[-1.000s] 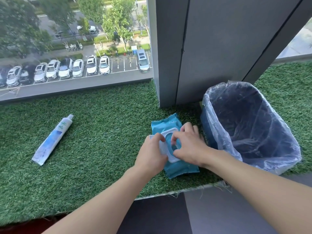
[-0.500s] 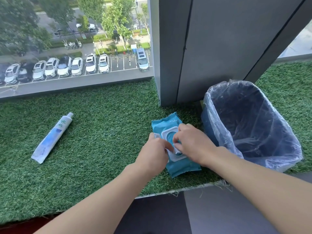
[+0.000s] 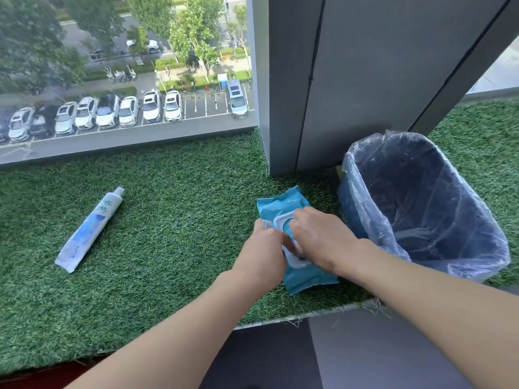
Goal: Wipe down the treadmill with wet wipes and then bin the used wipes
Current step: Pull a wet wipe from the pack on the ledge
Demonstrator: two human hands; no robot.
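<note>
I worked indoors on an upper floor: a turf-lined window ledge beside a grey pillar overlooked a car park.

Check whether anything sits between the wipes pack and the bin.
Nothing visible does. The teal plastic wet-wipe pack lies on the green turf beside the blue plastic-lined bin, with only bare turf between them.

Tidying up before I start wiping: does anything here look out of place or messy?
A white-and-blue tube lies flat on the artificial turf, far left of the wipes pack and the lined bin, with no evident part in wiping. The turf's front edge is frayed. Nothing looks spilled.
</note>
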